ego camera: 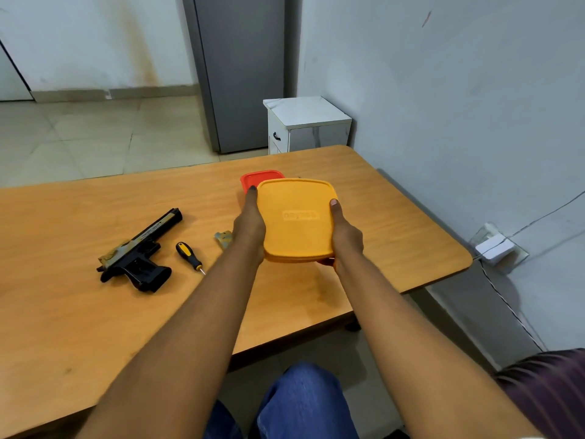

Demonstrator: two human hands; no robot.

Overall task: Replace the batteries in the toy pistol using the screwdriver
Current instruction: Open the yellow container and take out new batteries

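Both forearms are bare all the way up, no sleeves, no watch or bands on either wrist. Left hand has what looks like dark polish on the 1 fingertip you can see properly. Right hand shows a plain, short thumbnail. Blue jeans on the legs at the bottom of the shot, slightly faded at the knee. Over at the lower right there's a bit of dark purplish fabric with a fine ribbed look, can't tell what garment it is.
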